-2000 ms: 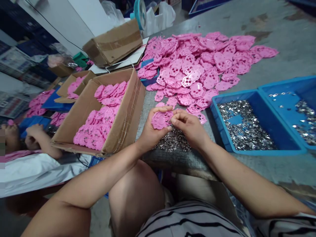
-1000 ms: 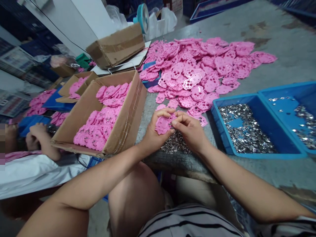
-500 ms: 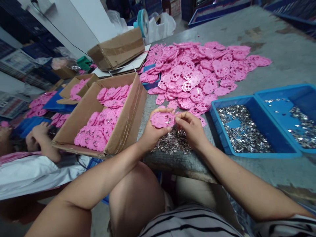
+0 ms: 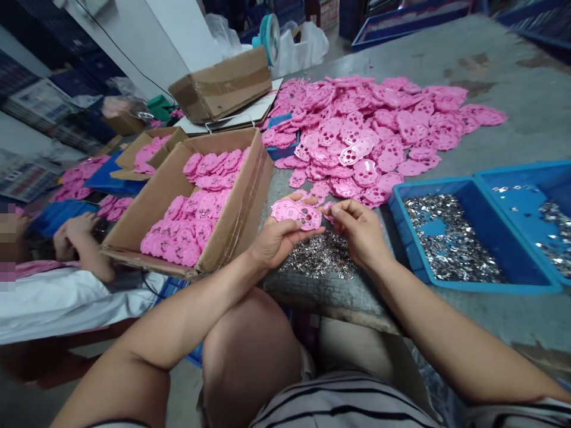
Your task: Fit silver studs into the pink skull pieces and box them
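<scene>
While both forearms are reaching out over the near edge of the bench, the left hand is gripping a pink plastic plate, thumb lying along its far edge and fingers curling up under its near side. The plate is lying nearly flat, holes facing up, just above a loose heap of small metal pieces spread on the bench edge. The right hand is sitting just beside the plate's right end, fingers bent inward and pinched together at the tips; whether a metal piece is sitting between them cannot be told. The fingertips are close to the plate, contact uncertain.

Left of the hands, an open cardboard box is standing at the bench corner, holding stacked rows of pink plates. Beyond the hands, a large pile of pink plates is spreading across the bench. Right of the hands, a blue tray is holding a layer of shiny metal pieces, and a second blue tray is touching its far right side with fewer pieces inside. A closed cardboard box is resting behind the open one. At the far left, another person's hand is working low beside more pink plates.
</scene>
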`<state>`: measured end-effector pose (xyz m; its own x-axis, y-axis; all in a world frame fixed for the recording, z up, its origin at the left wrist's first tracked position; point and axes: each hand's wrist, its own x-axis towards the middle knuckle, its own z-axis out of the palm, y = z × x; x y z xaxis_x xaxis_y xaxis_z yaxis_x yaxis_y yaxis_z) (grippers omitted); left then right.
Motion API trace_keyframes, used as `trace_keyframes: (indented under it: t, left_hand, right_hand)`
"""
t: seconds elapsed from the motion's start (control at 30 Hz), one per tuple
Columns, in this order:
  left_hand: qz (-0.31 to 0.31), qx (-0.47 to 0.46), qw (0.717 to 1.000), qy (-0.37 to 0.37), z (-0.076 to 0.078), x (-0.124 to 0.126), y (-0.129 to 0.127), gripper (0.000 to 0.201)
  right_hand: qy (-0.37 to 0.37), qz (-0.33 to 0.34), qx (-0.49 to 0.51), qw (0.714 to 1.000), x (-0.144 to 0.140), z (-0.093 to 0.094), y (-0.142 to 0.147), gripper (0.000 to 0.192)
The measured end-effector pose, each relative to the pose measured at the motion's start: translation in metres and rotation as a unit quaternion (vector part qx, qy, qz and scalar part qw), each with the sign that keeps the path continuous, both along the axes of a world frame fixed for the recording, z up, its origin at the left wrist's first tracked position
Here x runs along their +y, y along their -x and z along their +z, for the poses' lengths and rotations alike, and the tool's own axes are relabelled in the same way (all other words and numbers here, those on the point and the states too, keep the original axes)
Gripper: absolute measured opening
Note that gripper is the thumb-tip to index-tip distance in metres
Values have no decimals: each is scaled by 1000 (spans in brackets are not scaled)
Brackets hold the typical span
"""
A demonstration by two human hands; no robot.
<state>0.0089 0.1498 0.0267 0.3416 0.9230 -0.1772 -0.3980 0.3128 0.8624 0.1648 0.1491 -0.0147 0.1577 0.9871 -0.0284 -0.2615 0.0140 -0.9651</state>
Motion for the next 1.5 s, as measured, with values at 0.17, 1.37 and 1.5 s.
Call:
trace_keyframes:
  t: [0.17,1.37,1.5]
  left_hand:
    - [-7,8,1000,-16,-2,1,3,48]
    - [24,117,986,116,-12,7,0,35]
    - [14,134,983,127,-12,6,-2,33]
  right_hand:
    - [-2,-2,-3,1000,0,0,0,25]
    - [-29,147,-361,921,9,-8,-13,11]
    - [-27,172,-247,953,9,-9,-12,15]
